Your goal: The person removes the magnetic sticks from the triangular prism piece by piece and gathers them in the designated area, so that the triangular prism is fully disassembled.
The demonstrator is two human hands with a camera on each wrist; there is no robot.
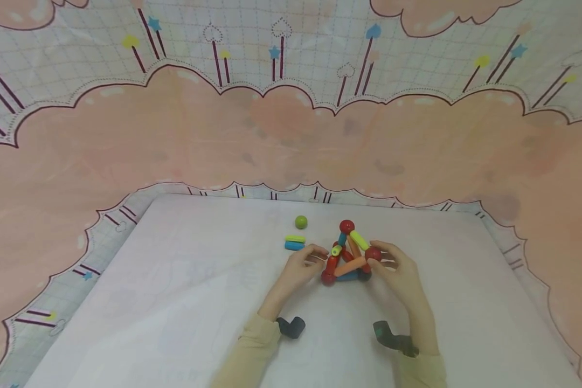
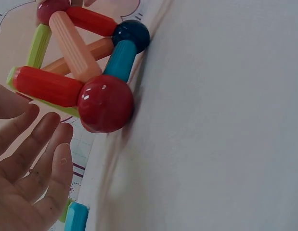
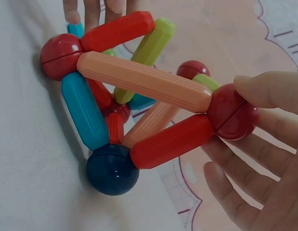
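A frame of coloured rods and balls, likely a magnetic building set, stands on the white table. My right hand (image 1: 401, 275) pinches a red ball (image 3: 230, 118) at its right corner between thumb and fingers. An orange rod (image 3: 144, 79) runs from this ball to another red ball (image 2: 106, 103) at the near left. Below lies a dark blue ball (image 3: 112, 169), joined by a teal rod (image 3: 85, 110). My left hand (image 2: 35, 173) is beside the left side, fingers loosely extended near the free end of a red rod (image 2: 47, 86); it holds nothing.
Left of the frame lie a loose yellow-green rod (image 1: 295, 238) and a blue rod (image 1: 294, 246). A green ball (image 1: 301, 222) sits farther back. Behind the white table (image 1: 199, 302) hangs a patterned cloth (image 1: 271, 140). Dark straps circle both wrists.
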